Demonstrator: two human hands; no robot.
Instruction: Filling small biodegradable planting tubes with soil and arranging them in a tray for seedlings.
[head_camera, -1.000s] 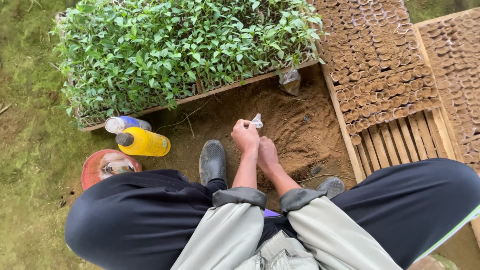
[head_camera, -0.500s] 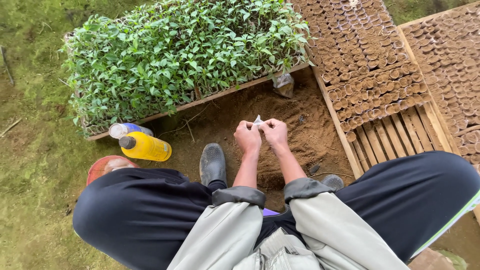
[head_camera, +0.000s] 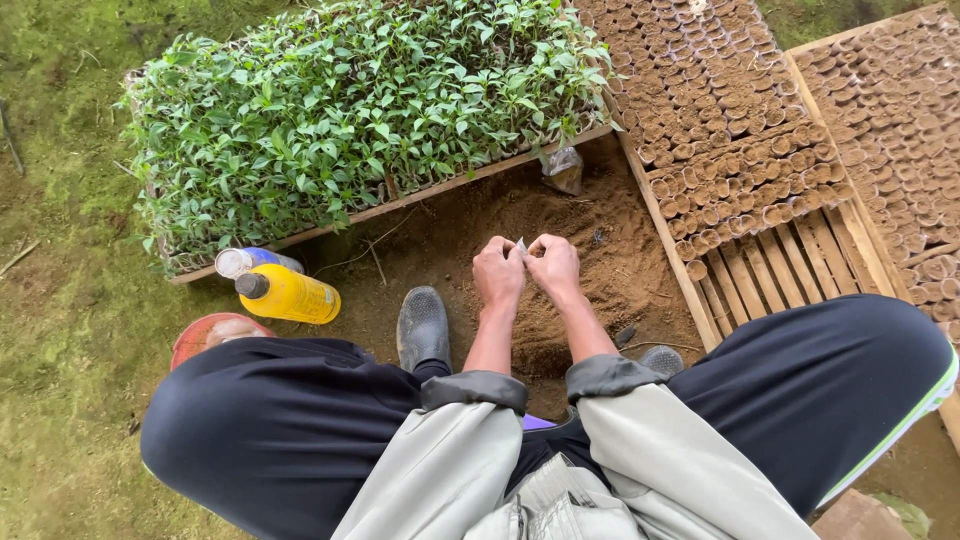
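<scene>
- Where seedlings (head_camera: 360, 110) filled the biggest tray (head_camera: 400, 205), that crate looked finished: green, dense, no gaps seen.
- The slatted tray (head_camera: 760, 270) on the right held rows of small soil-filled pots (head_camera: 720, 120); its near end showed bare slats, so I judged filling partly done, with several rows left.
- A further tray (head_camera: 900, 130) at far right was packed with the same pots, no plants in any.
- Loose soil (head_camera: 600, 260) lay heaped between the trays, below the hands.
- A yellow bottle (head_camera: 288, 294) lay on its side beside a clear blue-capped bottle (head_camera: 255, 262); contents could not be told. A red bowl (head_camera: 215, 332) sat just beside them, pale inside.
- A filled bag (head_camera: 563, 170) stood against the seedling tray's corner.
- Left hand (head_camera: 498, 272) and right hand (head_camera: 555, 265) met above the soil, fingers curled, both pinching one small pale bag (head_camera: 521, 245) between the fingertips; it appeared empty, not yet filled.
</scene>
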